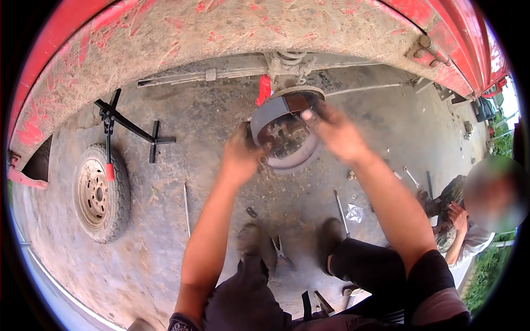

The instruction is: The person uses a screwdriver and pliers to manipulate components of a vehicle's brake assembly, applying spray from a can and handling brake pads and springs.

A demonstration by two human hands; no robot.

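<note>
While hands [287,140] on brake assy [284,129]: dirty concrete floor [221,110], outdoors.

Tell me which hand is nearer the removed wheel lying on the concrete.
Left. The left hand grips the grey curved brake shoe's left edge, on the side of the removed wheel; the right hand is on its far right side.

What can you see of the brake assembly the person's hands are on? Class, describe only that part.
The brake assembly is a round, rusty-brown metal unit on the axle end under the red, mud-caked vehicle body, its open face tilted toward the camera. A grey curved brake shoe wraps its left and upper edge; dark, grimy parts fill the middle. The left hand touches its lower left rim, the right hand its upper right edge. Whether either hand grips it cannot be told.
</note>
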